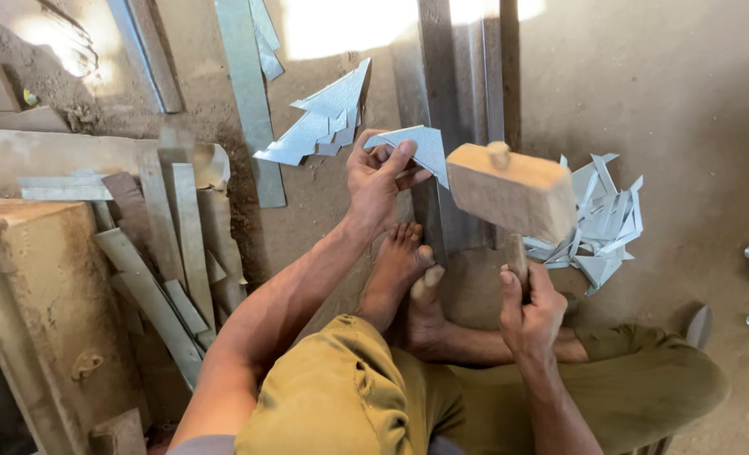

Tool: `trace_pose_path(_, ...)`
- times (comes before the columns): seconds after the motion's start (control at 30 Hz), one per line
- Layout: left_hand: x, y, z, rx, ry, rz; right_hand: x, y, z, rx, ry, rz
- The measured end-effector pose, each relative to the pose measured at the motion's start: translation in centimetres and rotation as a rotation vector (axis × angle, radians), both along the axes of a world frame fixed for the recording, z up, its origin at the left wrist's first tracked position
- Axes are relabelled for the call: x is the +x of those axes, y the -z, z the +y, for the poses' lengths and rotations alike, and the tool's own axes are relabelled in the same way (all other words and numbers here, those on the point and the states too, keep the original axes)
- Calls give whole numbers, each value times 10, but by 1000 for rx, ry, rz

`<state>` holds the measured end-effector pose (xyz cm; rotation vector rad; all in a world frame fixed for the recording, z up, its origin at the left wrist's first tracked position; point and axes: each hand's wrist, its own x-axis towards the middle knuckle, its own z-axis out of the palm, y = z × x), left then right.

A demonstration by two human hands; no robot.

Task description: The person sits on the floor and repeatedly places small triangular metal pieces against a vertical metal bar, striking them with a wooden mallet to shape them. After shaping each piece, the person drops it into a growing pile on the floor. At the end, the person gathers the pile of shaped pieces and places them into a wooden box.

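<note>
Fingers (pixel 395 160) of your left hand (pixel 374 181) pinch a bent sheet-metal piece (pixel 425 145), pressing it onto the dark steel rail (pixel 454 84) so the rail backs the fold. Your right hand (pixel 530 316) is wrapped tight round the handle of the wooden mallet (pixel 509 190), its head raised just at 3 o'clock of the piece. Your feet (pixel 408 278) brace the rail's near end. Cut blanks (pixel 319 122) lie at 10 o'clock of the piece, another pile (pixel 602 227) at 4 o'clock, both within reach on the floor (pixel 686 101).
</note>
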<state>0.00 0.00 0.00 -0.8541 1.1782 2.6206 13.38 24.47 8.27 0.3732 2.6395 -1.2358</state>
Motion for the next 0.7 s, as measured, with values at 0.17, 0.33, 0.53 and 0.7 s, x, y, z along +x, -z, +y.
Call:
trace_pose_path(0.17,6,3,0,-29,-24,-70,-7,-7,-7,109,-191,276)
trace_pose_path(0.33,5,3,-2,20,-44,13,-20,13,-10,281,-194,135)
trace_pose_path(0.53,6,-6,0,13,-11,-16,-13,-5,3,83,-15,21)
trace_pose_path(0.7,7,-8,-4,11,-26,-39,-14,-38,-2,-385,120,279)
